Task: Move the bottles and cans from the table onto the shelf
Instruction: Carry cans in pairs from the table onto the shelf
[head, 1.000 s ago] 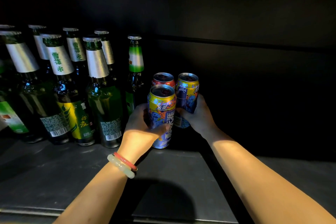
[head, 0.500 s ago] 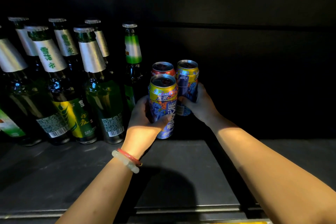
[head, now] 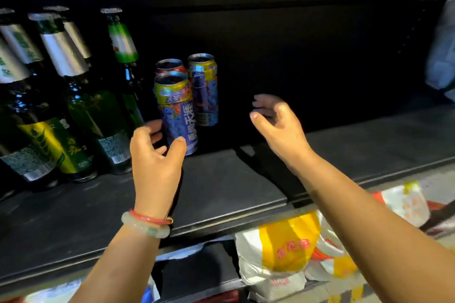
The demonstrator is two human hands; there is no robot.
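Note:
Three tall cans stand upright together on the dark shelf (head: 221,187): a blue and yellow front can (head: 176,110), a second blue and yellow can (head: 203,88) behind it to the right, and a red-topped can (head: 169,66) mostly hidden at the back. My left hand (head: 155,155) is just in front of the front can, fingers apart, thumb close to its base, holding nothing. My right hand (head: 275,120) hovers to the right of the cans, fingers curled loosely apart and empty.
Several green beer bottles (head: 73,96) with silver foil necks fill the shelf's left side. The shelf's right part is bare. Below the shelf edge lie white and yellow snack bags (head: 290,248). A pale object (head: 443,47) sits at the far right.
Both hands have let go of the cans and pulled back toward me; the right hand moved off to the right. The cans stay standing on the shelf. The view has tilted down.

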